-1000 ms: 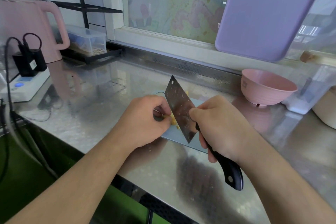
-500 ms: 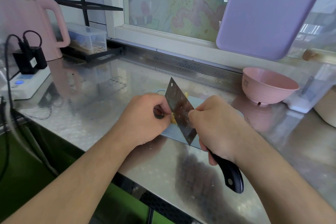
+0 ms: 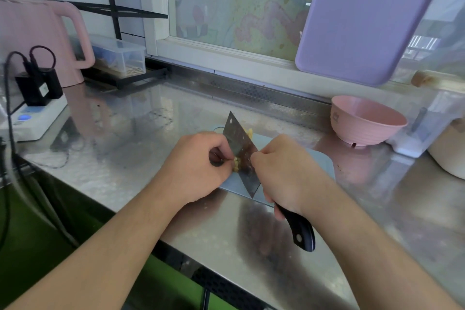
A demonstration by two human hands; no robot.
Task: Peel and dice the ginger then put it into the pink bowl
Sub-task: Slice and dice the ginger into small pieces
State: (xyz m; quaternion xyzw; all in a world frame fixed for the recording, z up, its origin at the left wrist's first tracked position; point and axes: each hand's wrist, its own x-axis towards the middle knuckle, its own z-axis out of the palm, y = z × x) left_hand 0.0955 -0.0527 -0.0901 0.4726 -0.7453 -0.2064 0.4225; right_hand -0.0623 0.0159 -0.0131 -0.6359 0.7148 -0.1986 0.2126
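Two hands meet over the pale blue cutting board [image 3: 324,166], and the cut turns on how the ginger sits between them. Nearest the camera, the cleaver's black handle [image 3: 300,231] sticks out from under the right hand [image 3: 286,171], whose fingers are wrapped round it high up by the blade. The cleaver blade [image 3: 240,151] runs from near right to far left across the board, its far corner tipped up and its edge facing the left hand.

The left hand [image 3: 196,166] is curled, its fingertips [image 3: 227,158] pinching the ginger [image 3: 236,164], a small yellow piece that lies just left of the blade's flat, touching or nearly touching it. The piece is too small and too hidden by the fingers to tell its long axis with confidence. I judge the dicing to be under way: the blade has to come down on the ginger right beside the left fingertips, so the gap between edge and fingers is the thing to watch.

More yellow bits [image 3: 249,131] lie on the board behind the blade, on its far side.

Farther off to the right, the pink bowl [image 3: 364,121] stands upright on the steel counter [image 3: 151,158], well apart from the board and nearer the right hand. No ginger shows in it from here.
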